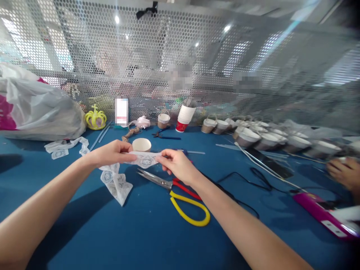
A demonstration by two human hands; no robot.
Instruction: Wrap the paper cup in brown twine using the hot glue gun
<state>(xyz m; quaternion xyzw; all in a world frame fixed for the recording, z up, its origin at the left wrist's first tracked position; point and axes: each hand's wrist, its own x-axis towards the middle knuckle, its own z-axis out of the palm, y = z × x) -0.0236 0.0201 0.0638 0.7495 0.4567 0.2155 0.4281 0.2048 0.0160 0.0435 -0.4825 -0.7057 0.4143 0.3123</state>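
Note:
A strip of white lace ribbon (146, 160) is stretched between my two hands above the blue table. My left hand (114, 153) pinches it on the left, and the loose end hangs below in folds. My right hand (176, 163) grips the other end between thumb and fingers. Just behind the lace stands a small pale cup (141, 144), its lower part hidden. Open scissors (163, 182) with one red and one yellow handle lie beneath my right hand, partly covered by my wrist.
More lace (67, 146) lies at left near a plastic bag (42, 105). Pliers (165, 135), stacked paper cups (186, 114) and a phone (122, 111) are at the back. Several small lined baskets (270, 140), a magenta power strip (323, 215) and another person's hand (344, 172) are at right.

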